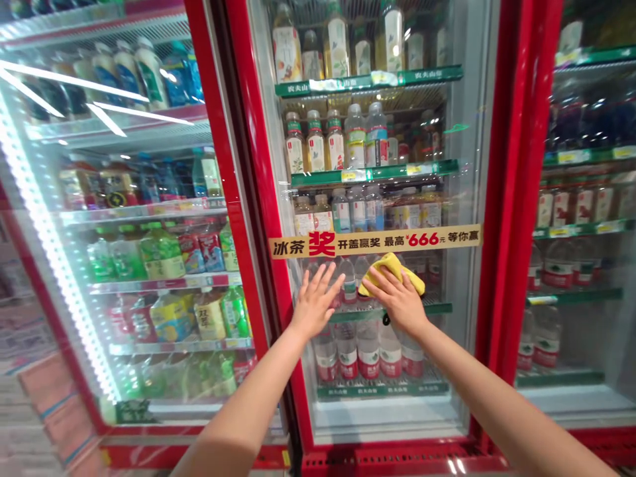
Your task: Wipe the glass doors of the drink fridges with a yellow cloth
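Note:
Fingers spread, my left hand [316, 301] lies flat against the glass door [464, 344] of a red-framed drinks fridge, just below a yellow promotional strip [375, 244]. To its right, my right hand [401, 303] presses a folded yellow cloth [390, 265] onto the same door. Part of the cloth sticks out above and beside the fingers; the rest is hidden under the palm. Behind the glass, both hands overlap the view of clear bottles on a lower shelf.
Bottled drinks [370, 354] fill several shelves inside. A second fridge [159, 252] with a lit edge stands to the left, another [571, 265] to the right. Stacked cartons [54, 397] sit at the lower left. Red frames [268, 218] border the door.

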{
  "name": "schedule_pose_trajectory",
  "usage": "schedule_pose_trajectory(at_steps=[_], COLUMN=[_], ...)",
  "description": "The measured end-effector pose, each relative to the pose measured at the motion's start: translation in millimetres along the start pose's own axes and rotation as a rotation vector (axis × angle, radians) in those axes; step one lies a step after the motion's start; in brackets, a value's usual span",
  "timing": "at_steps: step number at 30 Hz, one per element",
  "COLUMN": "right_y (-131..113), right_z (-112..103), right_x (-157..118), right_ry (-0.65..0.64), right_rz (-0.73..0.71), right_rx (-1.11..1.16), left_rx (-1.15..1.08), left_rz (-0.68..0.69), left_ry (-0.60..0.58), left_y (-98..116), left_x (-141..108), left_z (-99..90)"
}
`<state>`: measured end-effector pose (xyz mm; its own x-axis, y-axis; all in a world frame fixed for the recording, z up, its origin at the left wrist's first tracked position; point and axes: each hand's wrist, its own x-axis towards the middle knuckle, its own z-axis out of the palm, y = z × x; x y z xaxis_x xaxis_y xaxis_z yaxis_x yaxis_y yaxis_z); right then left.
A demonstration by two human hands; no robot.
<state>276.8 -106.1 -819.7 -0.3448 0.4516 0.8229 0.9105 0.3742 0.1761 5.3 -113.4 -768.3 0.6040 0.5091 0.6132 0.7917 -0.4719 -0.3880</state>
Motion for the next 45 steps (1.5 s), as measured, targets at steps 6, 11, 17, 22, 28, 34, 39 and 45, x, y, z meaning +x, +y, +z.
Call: schedule_pose_trajectory(at_steps=[6, 11, 17, 22, 28, 34, 39, 45], right_y=[-4.7, -33.0, -22.2, -39.7, -23.5, -58.9, -73.0, -51.5], right_z=[-5.0, 1.4, 14.2, 24.6, 23.3, 28.0, 49.1, 64.3], right_x=[28.4, 25.7, 7.0, 18.3, 11.7, 33.0, -2.9, -39.9], right_ry=[0.137, 0.073, 0.217, 0.292, 0.324, 0.369, 0.245, 0.327], right_rz=[0.206, -0.05, -0.059, -0.028, -0.113, -0.058, -0.136, -0.006], right_rx=[0.014, 0.105, 0.204, 0.274, 0.245, 0.16, 0.084, 0.004], left_rx=[0.033, 0.052, 0.078, 0.099, 0.138, 0.162, 0.131, 0.051], left_rz=[-0.036, -0.07, -0.122, -0.17, -0.127, -0.019, 0.081, 0.14], left_ry=[-0.023, -0.056, -0.074, -0.067, -0.089, -0.023, 0.045, 0.163], left_y=[-11.0, -6.5, 3.5, 11.7, 8.4, -18.6, -42.2, -51.3], left_x=[-10.8, -12.9, -17.3, -32.1, -72.8, -88.5, -93.0, -100.0], left_z=[-4.4, -1.7, 6.0, 12.4, 15.3, 27.1, 44.5, 63.1])
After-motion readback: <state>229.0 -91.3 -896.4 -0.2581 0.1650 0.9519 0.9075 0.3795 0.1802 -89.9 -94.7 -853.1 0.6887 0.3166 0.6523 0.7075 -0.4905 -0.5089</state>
